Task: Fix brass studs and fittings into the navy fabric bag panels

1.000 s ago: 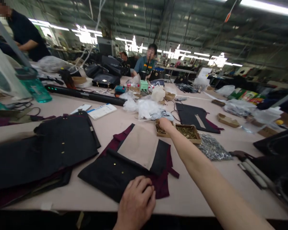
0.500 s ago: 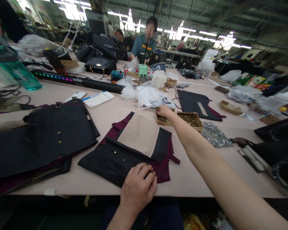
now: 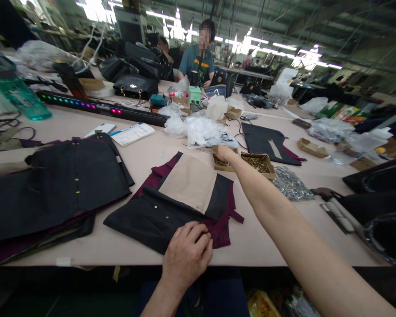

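My left hand (image 3: 187,253) rests at the near edge of a black and maroon bag panel (image 3: 145,222), its fingers bent and pressed together on the material. Two small brass-coloured studs show on the dark part, and a beige sheet (image 3: 186,182) covers the middle. My right hand (image 3: 223,152) reaches forward into a small cardboard box (image 3: 220,167) of tiny metal parts. Its fingers are curled downward, with the tips hidden in the box. Beside it sits a second box (image 3: 257,164) full of brass-coloured pieces.
Stacked dark panels (image 3: 59,185) lie at the left. A bag of silvery parts (image 3: 292,182) and a hammer (image 3: 326,192) are at the right. Plastic bags (image 3: 204,130), a light bar (image 3: 102,108) and another panel (image 3: 265,141) lie farther back. A person (image 3: 198,57) sits across the table.
The whole view has shifted slightly, moving things a little left and up. Both hands keep their places, the left on the panel and the right in the box.
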### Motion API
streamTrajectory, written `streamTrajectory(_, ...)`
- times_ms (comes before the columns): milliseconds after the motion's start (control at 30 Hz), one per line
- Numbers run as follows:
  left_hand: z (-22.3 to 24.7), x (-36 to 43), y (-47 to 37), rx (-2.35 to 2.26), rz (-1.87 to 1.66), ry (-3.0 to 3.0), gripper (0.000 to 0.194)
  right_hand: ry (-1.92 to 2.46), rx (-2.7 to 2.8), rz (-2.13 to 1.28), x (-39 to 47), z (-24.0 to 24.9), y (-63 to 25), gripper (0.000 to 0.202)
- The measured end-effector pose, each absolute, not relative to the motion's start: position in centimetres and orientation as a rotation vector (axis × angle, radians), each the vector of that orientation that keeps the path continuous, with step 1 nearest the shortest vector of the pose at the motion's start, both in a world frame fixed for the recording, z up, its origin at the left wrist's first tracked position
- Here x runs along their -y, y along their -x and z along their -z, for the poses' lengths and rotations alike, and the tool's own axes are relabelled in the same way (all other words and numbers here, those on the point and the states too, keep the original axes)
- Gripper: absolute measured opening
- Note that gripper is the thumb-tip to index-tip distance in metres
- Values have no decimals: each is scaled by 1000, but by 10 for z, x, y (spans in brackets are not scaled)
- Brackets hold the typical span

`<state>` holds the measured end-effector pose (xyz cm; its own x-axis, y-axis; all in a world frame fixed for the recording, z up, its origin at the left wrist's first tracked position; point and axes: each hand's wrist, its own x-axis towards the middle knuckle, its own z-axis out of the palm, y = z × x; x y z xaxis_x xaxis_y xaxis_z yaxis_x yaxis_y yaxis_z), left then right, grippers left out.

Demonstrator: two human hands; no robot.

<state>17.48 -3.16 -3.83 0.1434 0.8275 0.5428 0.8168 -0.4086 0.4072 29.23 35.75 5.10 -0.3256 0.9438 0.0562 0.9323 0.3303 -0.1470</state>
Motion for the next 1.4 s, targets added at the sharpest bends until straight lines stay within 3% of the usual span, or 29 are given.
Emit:
streamTrajectory(133,38,32,-174,-1699,-1136,-2371,5,1652,2385,-274,-335,-67,-301,19)
streamTrajectory(333,39,33,-174,-1700,-1089,-2373,9,1163,2303,-510,-246,-83,-322,27)
streamTrajectory(433,39,34,-174,-1702,-1082,-2369,9,821,2224,-870,-177,-74,-343,22)
streamTrajectory(667,35,38,-175,-1740,-1053,-2418,8,827,2462,-968,-68,-20,-382,16)
streamTrajectory(867,35,39,-176,-1753,-1066,-2425,9,870,2390,-957,-51,8,-384,13)
streamTrajectory(1400,35,40,-176,-1743,-1031,-2390,8,815,2393,-846,-45,14,-383,16)
